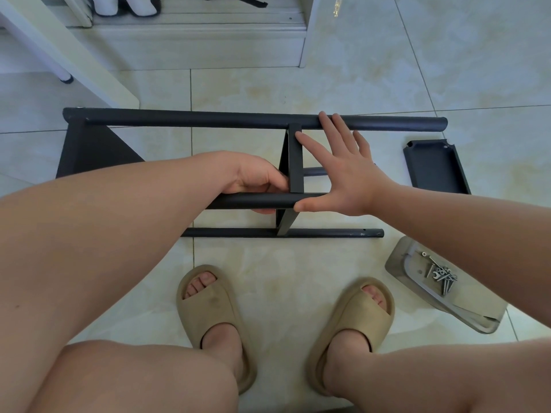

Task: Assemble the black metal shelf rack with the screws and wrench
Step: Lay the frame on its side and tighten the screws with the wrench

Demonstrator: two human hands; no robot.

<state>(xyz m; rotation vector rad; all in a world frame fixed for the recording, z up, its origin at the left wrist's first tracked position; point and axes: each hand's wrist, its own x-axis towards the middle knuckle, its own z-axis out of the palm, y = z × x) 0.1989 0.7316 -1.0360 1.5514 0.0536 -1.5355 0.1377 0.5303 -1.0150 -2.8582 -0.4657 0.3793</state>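
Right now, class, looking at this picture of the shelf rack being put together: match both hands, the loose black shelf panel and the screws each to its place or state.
Things:
1. left hand
2. right hand
3. loose black shelf panel
4. screws

Places or states:
A. lying on the clear plastic packaging
B. open, spread flat across the tubes of the rack
C. curled round the middle tube
D. flat on the floor tiles, right of the rack

Pairs: 1-C, 2-B, 3-D, 4-A
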